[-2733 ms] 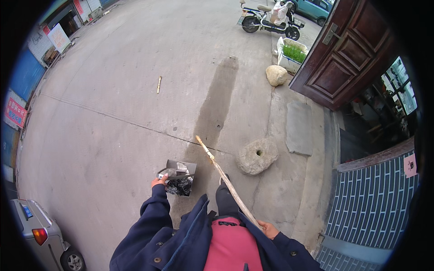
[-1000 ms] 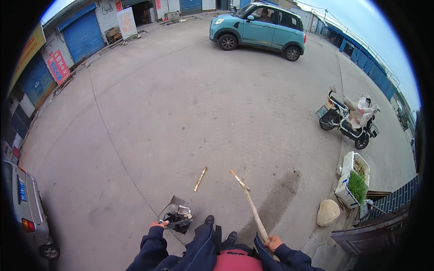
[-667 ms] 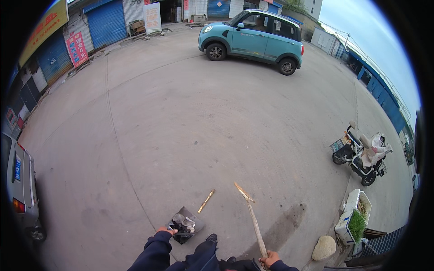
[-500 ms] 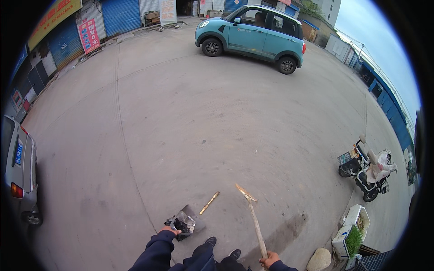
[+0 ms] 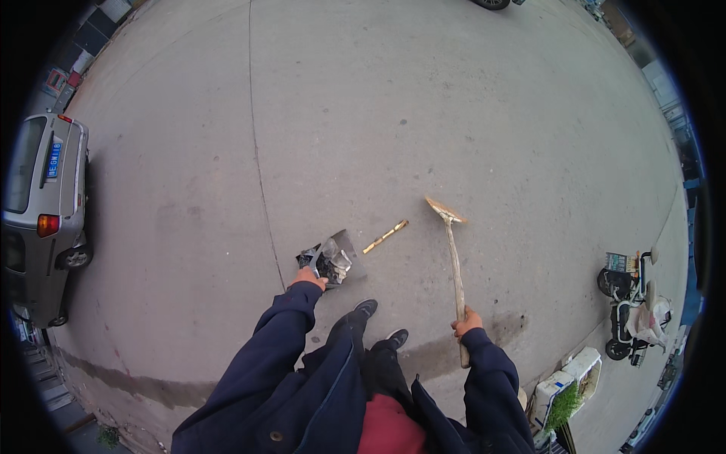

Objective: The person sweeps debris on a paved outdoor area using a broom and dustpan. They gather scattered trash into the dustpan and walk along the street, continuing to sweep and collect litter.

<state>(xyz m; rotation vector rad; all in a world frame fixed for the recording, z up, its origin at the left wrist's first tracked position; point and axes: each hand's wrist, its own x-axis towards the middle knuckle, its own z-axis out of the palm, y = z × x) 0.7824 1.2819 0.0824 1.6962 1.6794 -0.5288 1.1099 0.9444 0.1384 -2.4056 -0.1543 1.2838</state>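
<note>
My left hand (image 5: 310,279) is closed around the handle of a grey dustpan (image 5: 349,244), which carries dark scraps and crumpled whitish, clear rubbish (image 5: 333,263). My right hand (image 5: 467,323) grips the wooden stick of a broom (image 5: 455,261), whose narrow tan head (image 5: 445,211) points away from me near the ground. Between dustpan and broom lies a thin gold-coloured tube or stick (image 5: 386,237), slanting on the concrete. Neither the dustpan nor the broom head touches it. My shoes (image 5: 366,306) stand just behind the dustpan.
A silver-grey van (image 5: 57,204) is parked at the left. On the right stand an electric scooter (image 5: 639,310) and white foam boxes (image 5: 552,397) with green plants (image 5: 563,408). A car wheel (image 5: 493,3) shows at the top edge. A crack runs along the concrete.
My view has tilted down, so the teal car is mostly out of sight. The broom head has moved a little away from the gold stick; both hands keep their grips.
</note>
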